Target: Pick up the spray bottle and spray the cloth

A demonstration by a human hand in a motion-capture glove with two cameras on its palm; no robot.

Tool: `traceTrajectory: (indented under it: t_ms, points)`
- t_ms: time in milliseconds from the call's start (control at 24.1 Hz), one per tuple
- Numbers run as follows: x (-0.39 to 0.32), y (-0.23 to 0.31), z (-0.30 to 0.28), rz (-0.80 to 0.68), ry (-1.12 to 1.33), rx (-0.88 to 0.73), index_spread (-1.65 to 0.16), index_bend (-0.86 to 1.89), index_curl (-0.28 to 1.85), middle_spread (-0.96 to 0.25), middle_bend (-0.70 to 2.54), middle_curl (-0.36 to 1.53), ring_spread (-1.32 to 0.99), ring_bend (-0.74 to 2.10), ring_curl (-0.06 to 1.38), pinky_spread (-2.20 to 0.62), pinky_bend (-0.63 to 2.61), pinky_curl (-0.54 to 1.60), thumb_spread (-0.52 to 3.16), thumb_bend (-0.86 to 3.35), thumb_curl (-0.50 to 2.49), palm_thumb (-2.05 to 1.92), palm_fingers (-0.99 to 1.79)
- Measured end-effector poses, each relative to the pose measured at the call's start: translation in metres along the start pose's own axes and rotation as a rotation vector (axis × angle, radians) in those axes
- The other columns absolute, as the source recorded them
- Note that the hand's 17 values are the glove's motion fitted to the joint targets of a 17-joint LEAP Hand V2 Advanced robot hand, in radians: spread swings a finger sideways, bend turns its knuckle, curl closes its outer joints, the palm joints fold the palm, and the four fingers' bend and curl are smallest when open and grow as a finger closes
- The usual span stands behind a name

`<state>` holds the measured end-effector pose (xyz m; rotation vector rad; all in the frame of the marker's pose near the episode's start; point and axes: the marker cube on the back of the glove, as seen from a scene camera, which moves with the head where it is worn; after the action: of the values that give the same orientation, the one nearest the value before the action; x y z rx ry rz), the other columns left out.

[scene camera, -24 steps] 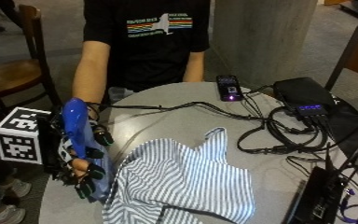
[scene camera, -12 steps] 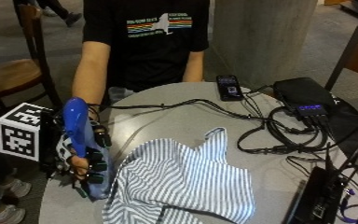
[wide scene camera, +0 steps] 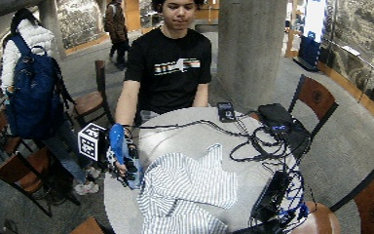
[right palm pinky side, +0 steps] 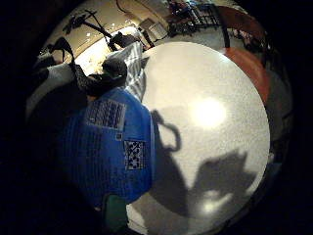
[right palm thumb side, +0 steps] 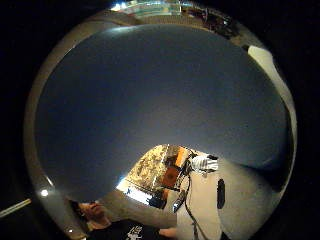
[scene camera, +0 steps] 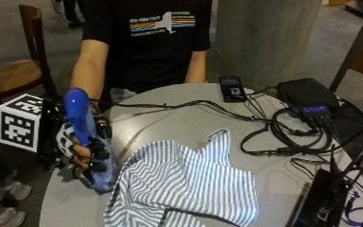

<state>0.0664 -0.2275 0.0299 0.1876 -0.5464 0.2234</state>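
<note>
Person in black T-shirt at round bench (wide scene camera: 187, 139); gloved right hand (wide scene camera: 123, 158) grips blue spray bottle (wide scene camera: 123, 155), fingers curled round it, bottle upright at the bench edge; striped cloth (wide scene camera: 187, 190) lies crumpled on the bench, just beside the bottle; phone (wide scene camera: 225, 111) at the far edge; black box (wide scene camera: 274, 118) with tangled cables (wide scene camera: 258, 144) on the side opposite the bottle; wooden chairs (wide scene camera: 313, 100) around the bench.

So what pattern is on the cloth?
The cloth has thin grey-and-white stripes, clearest in the outside view.
</note>
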Motion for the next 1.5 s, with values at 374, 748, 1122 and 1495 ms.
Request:
traceTrajectory:
  t_ms: [374, 748, 1122, 1495]
  points:
    - [-0.068, 0.015, 0.000, 0.055, 0.017, -0.213, -0.16, 0.29, 0.49, -0.06, 0.39, 0.44, -0.07, 0.38, 0.36, 0.23, 0.39, 0.28, 0.53, -0.03, 0.64, 1.04, 1.20]
    - [-0.084, 0.032, 0.014, 0.158, 0.164, -0.421, -0.16, 0.29, 0.52, -0.05, 0.38, 0.45, -0.07, 0.38, 0.37, 0.22, 0.39, 0.29, 0.49, -0.03, 0.67, 1.02, 1.21]
    - [-0.076, 0.022, 0.018, 0.292, 0.321, -0.612, -0.16, 0.28, 0.54, -0.05, 0.37, 0.46, -0.06, 0.38, 0.38, 0.22, 0.39, 0.30, 0.50, -0.04, 0.68, 0.98, 1.22]
    - [-0.076, 0.020, 0.030, 0.365, 0.377, -0.687, -0.16, 0.26, 0.55, -0.05, 0.36, 0.47, -0.06, 0.39, 0.39, 0.20, 0.39, 0.31, 0.53, -0.03, 0.69, 0.96, 1.22]
